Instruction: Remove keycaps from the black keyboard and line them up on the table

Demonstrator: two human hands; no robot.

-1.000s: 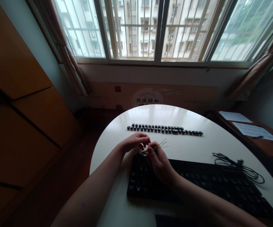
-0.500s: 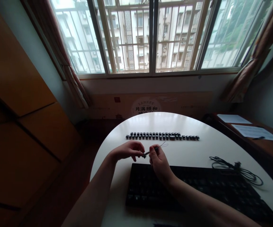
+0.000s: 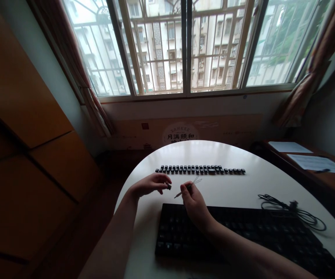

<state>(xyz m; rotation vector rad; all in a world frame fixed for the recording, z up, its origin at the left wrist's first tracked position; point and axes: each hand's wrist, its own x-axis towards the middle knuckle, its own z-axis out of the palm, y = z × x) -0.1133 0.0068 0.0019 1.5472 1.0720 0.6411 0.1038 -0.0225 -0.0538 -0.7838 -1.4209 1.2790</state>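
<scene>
I watch from afar as the left hand (image 3: 152, 183) pinches a black keycap (image 3: 169, 186) and the right hand (image 3: 195, 201) grips a wire-ended tool (image 3: 178, 194) above the white, round-edged bench (image 3: 231, 190), keyboard (image 3: 266, 228) on their near side, keycap rows (image 3: 196, 169) beyond them, barred window (image 3: 186, 54) farther off.

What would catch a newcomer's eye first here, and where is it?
Probably the bright, barred window across the top, then the small dark keycaps lined up in rows on the white table. Nearer the viewer, the left hand holds what looks like one more keycap, while the right hand grips a thin tool with wire loops, its forearm crossing a black keyboard.
</scene>
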